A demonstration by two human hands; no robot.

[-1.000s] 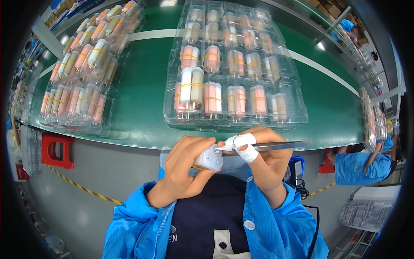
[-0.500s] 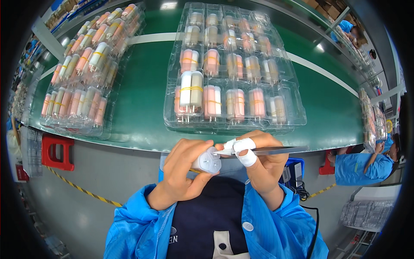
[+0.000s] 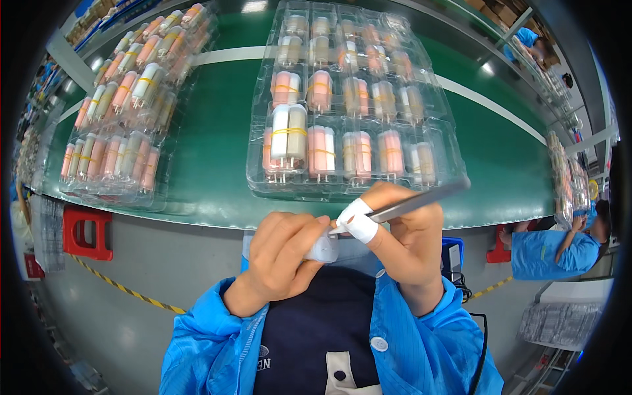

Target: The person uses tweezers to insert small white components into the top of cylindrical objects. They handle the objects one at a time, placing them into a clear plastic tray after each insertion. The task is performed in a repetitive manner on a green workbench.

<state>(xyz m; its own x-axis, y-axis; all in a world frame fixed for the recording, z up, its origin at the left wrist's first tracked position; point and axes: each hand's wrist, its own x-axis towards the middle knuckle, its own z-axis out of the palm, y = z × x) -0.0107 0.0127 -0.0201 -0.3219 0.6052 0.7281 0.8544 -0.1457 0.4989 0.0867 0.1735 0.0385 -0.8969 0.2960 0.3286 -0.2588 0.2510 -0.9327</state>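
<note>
My left hand [image 3: 275, 255] is closed around a pale, rounded plastic piece [image 3: 322, 251], its end face turned toward my right hand. Most of that piece is hidden by my fingers. Steel tweezers [image 3: 421, 200] are gripped in my right hand [image 3: 415, 247], which has white tape wrapped on its fingers. Their tip meets the piece's end near my left fingertips. Beyond both hands, a clear plastic tray [image 3: 454, 158] on the green table holds pink, white and tan cylinders with metal pins, bundled by yellow bands. One white-and-tan pair [image 3: 289, 135] stands higher at its front left corner.
More clear trays of banded cylinders [image 3: 105, 155] are stacked at the left of the green table [image 3: 210, 145]. Red stools [image 3: 87, 232] stand on the floor beyond the table's edge. A blue bin [image 3: 453, 253] with cables is by my right arm. A co-worker in blue [image 3: 546, 253] sits at right.
My right hand has rolled over and the tweezers' rear end has swung upward, the tip staying at the piece. The piece has turned slightly in my left hand.
</note>
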